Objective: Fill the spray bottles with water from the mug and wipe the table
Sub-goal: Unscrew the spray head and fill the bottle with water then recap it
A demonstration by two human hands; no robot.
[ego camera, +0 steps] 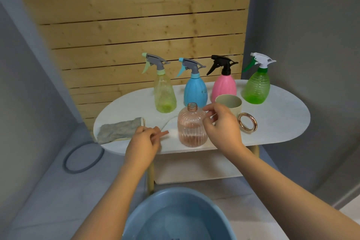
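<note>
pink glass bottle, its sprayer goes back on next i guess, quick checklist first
1. Pink glass bottle upright on the table: ok.
2. Neck open, nothing on it: ok.
3. Water inside: ok, about half full.
4. Sprayer part in the left hand, tube trailing from it: ok, pinched in the fingers.
5. Right hand steadying the bottle: not ok, it is beside the shoulder with nothing gripped.
6. Mug clear of the bottle: ok, it stands behind the right hand.
</note>
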